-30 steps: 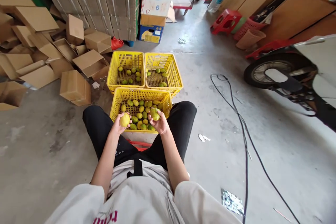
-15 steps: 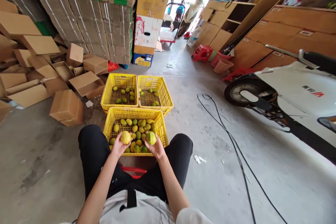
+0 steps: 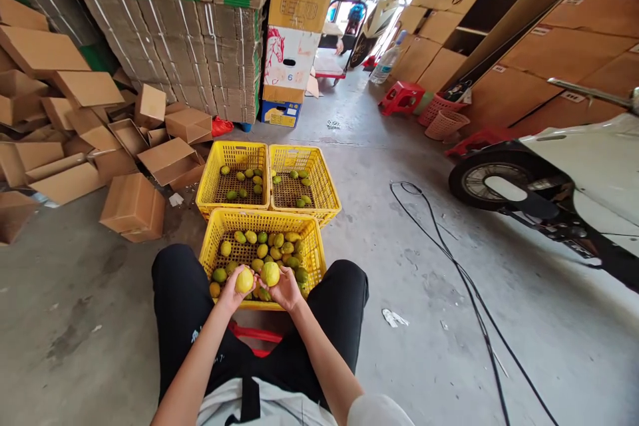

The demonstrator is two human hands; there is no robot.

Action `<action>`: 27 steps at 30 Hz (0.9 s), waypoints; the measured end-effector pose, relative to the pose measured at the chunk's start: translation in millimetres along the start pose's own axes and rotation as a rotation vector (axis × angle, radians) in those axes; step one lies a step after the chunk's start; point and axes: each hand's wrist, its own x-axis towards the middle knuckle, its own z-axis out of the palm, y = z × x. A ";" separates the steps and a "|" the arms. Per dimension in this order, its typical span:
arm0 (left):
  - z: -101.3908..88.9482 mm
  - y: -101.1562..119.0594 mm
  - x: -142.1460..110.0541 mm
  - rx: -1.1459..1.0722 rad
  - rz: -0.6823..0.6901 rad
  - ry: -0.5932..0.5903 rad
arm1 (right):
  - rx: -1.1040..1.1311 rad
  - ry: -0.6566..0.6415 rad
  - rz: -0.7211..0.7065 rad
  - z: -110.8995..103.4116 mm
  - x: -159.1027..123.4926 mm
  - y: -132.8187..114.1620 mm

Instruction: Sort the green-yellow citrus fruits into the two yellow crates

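Observation:
My left hand [image 3: 233, 289] is closed round a yellow, lemon-like fruit [image 3: 244, 281]. Close beside it, my right hand [image 3: 285, 288] grips another yellow fruit [image 3: 270, 273], tinged green. Both hands are over the near part of a yellow plastic crate [image 3: 313, 239] between my knees. Inside that crate lie many similar fruits [image 3: 262, 251], ranging from yellow to green; my hands hide some of them. The fingers' far sides are partly covered by the fruits.
Two more yellow crates, left [image 3: 204, 183] and right [image 3: 333, 196], stand beyond the near one, with several fruits in each. Cardboard boxes [image 3: 130, 203] are heaped at left, below stacked flattened cartons [image 3: 184, 40]. A black cable [image 3: 452, 256] and a scooter [image 3: 589, 173] are at right.
My hands have come closer together and slightly nearer to me. The right hand's green-striped fruit now shows a mostly yellow side. The view has shifted a little to the left.

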 end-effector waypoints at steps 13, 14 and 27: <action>-5.7 0.8 1.2 0.025 -0.141 -0.201 | 0.093 0.134 0.035 -1.5 -12.8 -8.8; -5.7 0.8 0.7 0.023 -0.148 -0.206 | 0.093 0.143 0.047 -1.1 -12.4 -8.9; -1.9 2.1 2.8 0.022 -0.094 -0.123 | 0.136 0.043 -0.029 5.3 -14.7 -11.2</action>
